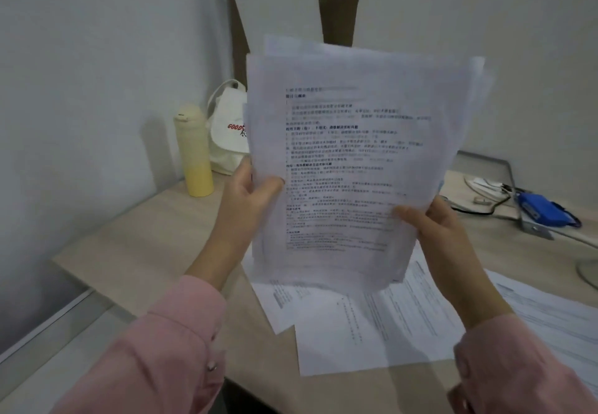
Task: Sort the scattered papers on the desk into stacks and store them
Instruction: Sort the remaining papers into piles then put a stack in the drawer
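I hold a stack of printed white papers (356,155) upright above the desk, its sheets slightly fanned at the top and right edges. My left hand (249,197) grips the stack's left edge, thumb on the front sheet. My right hand (433,222) grips the lower right edge, thumb also on the front. Several loose printed sheets (365,323) lie overlapping on the light wooden desk (145,239) just below the stack. More sheets (550,313) lie spread at the right. Both sleeves are pink.
A pale yellow bottle (194,151) stands at the desk's back left by the wall. A white cloth bag (228,129) with red lettering sits behind it. A blue device (543,210) with cables and a metal stand (514,187) lies at the back right.
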